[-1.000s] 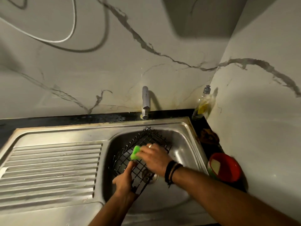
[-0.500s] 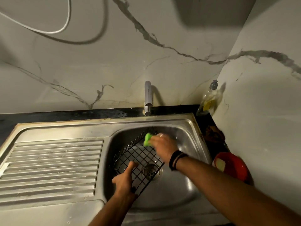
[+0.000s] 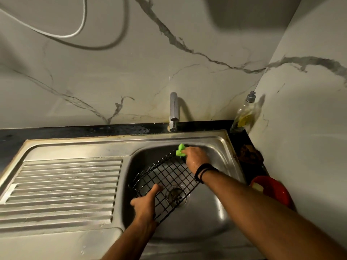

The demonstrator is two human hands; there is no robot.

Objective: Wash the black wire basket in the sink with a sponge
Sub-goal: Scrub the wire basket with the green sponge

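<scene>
In the sink [image 3: 221,145]: black wire basket [image 3: 169,182] runs lengthwise, near-left to far-right.
Left hand [image 3: 145,203]: clamps the near end.
Right hand [image 3: 196,159]: pinches the sponge [image 3: 180,150] at the far end.

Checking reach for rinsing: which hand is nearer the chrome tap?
Right. The right hand, holding the green sponge, sits just below the chrome tap; the left hand grips the black wire basket at the sink's near side.

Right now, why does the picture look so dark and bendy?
Head view: dim yellowish light, with a big shadow on the wall at the top; the wide lens curves the sink rim; the steel shines beside the basket; the right hand with the sponge looks a bit blurred.
</scene>
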